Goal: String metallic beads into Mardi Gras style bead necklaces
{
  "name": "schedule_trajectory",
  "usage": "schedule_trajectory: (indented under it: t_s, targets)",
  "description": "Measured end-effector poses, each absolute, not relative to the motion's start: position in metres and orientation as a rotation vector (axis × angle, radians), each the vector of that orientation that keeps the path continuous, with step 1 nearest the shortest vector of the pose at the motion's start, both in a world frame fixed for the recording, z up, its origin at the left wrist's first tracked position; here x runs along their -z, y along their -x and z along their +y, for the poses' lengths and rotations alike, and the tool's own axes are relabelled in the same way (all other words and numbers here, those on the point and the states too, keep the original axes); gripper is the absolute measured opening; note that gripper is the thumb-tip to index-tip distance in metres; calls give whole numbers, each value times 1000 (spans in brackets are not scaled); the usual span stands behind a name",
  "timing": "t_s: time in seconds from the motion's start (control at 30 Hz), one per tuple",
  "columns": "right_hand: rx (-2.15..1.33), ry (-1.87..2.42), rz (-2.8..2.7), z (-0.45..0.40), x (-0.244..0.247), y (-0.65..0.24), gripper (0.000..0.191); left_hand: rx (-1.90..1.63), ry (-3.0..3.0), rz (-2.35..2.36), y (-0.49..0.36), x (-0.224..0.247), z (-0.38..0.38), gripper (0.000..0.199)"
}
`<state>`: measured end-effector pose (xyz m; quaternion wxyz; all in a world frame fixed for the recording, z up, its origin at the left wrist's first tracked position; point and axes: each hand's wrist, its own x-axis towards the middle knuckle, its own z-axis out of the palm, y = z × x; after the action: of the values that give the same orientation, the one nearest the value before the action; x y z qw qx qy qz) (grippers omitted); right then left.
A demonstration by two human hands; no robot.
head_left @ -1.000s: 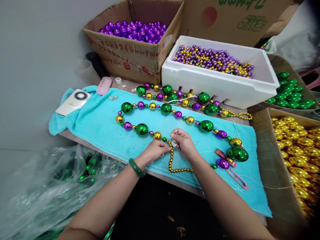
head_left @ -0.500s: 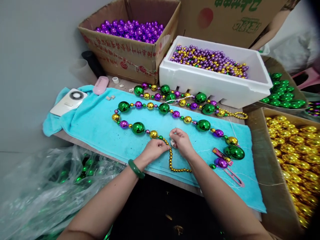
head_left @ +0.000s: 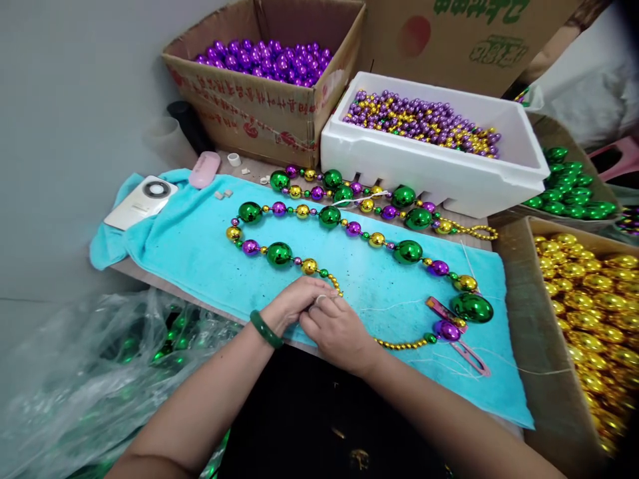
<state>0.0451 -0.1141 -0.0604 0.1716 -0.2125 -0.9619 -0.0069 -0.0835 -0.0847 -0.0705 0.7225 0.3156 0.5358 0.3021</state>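
Cramped bench against a grey wall, with a turquoise towel (head_left: pixel 200 246) spread across the near edge. On it lies the necklace (head_left: pixel 329 216), a loop of big green, gold and purple balls whose ends come together at the near middle, right under the hands. The left hand (head_left: pixel 294 303), jade bangle (head_left: pixel 263 329) on the wrist, is pinched on the small gold beads at one end. The right hand (head_left: pixel 337 329) is curled tight against it, fingers closed on something small there; I can't tell if it's thread or the other end. The gold strand (head_left: pixel 404 344) trails off right from under it.

Just right of that are pink snips (head_left: pixel 466 356) and loose white thread (head_left: pixel 394 306). Further out, a second necklace (head_left: pixel 369 199) lies along the far side of the towel, then a foam box (head_left: pixel 434 169) of small beads and a carton (head_left: pixel 259 113) of purple balls. A phone (head_left: pixel 142 203) sits far left, gold balls (head_left: pixel 584 293) in a box on the right.

What I'd worry about: if that pinch slips before the ends are joined, the small beads could slide off and roll over the near edge. The loose thread could also snag on the snips.
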Motion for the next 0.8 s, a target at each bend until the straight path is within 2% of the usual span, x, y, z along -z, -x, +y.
schedule_trajectory:
  t_s: [0.2, 0.3, 0.47, 0.53, 0.6, 0.67, 0.73, 0.8]
  targets:
    - [176, 597, -2747, -113, 81, -41, 21, -618, -735, 1142, 87, 59, -83, 16]
    - [148, 632, -2766, -121, 82, -39, 23, -601, -820, 1157, 87, 58, -82, 15]
    - [-270, 449, -2720, -128, 61, -59, 16, -700, -1079, 1189, 91, 64, -79, 17]
    - [-462, 671, -2395, -112, 56, -76, 16, -701, -1145, 1182, 93, 66, -78, 18]
    - [-750, 1170, -1947, -85, 58, -89, 14, -695, -1174, 1173, 93, 65, -78, 18]
    - [-1402, 1382, -1640, -60, 66, -95, 8, -706, -1184, 1172, 92, 61, -79, 17]
    - [-2058, 1257, -1385, -44, 77, -93, 20, -730, -1216, 1167, 90, 55, -80, 15]
    - [-2427, 1017, -1207, -38, 86, -86, 30, -757, -1277, 1163, 89, 50, -80, 14]
